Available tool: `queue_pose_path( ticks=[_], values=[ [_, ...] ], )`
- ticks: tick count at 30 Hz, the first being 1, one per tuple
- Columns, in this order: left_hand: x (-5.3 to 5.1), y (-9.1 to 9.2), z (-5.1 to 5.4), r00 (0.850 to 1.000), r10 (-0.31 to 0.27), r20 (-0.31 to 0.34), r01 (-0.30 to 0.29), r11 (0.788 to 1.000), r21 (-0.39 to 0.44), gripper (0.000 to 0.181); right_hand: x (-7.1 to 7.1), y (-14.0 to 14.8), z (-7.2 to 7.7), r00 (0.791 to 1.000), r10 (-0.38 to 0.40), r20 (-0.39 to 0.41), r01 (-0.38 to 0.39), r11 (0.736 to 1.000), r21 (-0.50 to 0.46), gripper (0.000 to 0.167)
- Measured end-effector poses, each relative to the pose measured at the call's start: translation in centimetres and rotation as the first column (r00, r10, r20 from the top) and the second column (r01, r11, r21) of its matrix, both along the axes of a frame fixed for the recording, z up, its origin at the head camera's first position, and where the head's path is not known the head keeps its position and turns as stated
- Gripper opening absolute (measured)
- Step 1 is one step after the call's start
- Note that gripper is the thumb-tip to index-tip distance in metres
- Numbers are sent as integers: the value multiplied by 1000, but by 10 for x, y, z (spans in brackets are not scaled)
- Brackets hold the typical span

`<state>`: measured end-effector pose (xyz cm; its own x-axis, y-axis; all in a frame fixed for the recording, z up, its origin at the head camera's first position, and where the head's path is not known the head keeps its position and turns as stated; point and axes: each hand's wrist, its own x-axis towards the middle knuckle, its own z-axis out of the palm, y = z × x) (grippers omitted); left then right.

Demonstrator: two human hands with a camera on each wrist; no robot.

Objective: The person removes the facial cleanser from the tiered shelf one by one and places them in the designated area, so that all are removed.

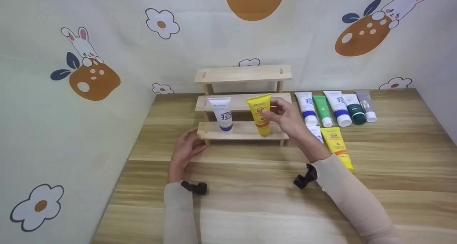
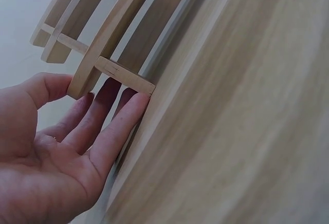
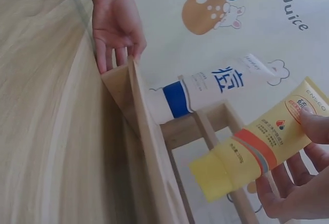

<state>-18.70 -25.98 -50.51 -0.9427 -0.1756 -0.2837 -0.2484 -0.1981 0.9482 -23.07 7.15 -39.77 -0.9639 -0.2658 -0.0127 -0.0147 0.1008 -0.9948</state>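
Note:
A three-step wooden stand stands against the back wall. At its left end, my left hand grips the lowest step, with the thumb on the step's end and the fingers by the leg. My right hand pinches a yellow tube, cap down, over the right part of the lowest step. Whether its cap touches the wood, I cannot tell. A white tube with a blue band stands upright on its cap at the left of that same step.
Right of the stand, several tubes lie in a row, among them a green tube and a grey tube. In front of them lie another yellow tube and a white tube, partly hidden by my right arm. A patterned cloth hangs behind.

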Motion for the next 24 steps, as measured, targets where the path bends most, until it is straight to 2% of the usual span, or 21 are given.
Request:
queue_pose_path(
  ticks=[4, 9, 12, 17, 20, 24],
  values=[
    [1, 0, 0, 1000, 5, 1, -5, 1000, 0, 43, 6, 10, 6, 1000, -20, -17, 20, 1000, -21, 36],
    [0, 1, -1, 1000, 6, -9, -6, 1000, -1, 44, 13, 28, 11, 994, -87, -58, 86, 996, -26, 38],
    [0, 1, -1, 1000, 3, -19, -3, 1000, -4, 42, 16, 42, 16, 990, -123, -74, 123, 992, 0, 40],
    [0, 2, 0, 1000, -5, -26, 5, 1000, -10, 42, 25, 68, 26, 986, -131, -104, 140, 987, 80, 44],
    [0, 2, -1, 1000, -3, -24, 3, 1000, -8, 44, 29, 85, 29, 980, -132, -149, 148, 984, 100, 44],
    [0, 1, 0, 1000, -2, -12, 2, 1000, -15, 45, 33, 108, 28, 962, -154, -224, 182, 977, 107, 39]
  ],
)
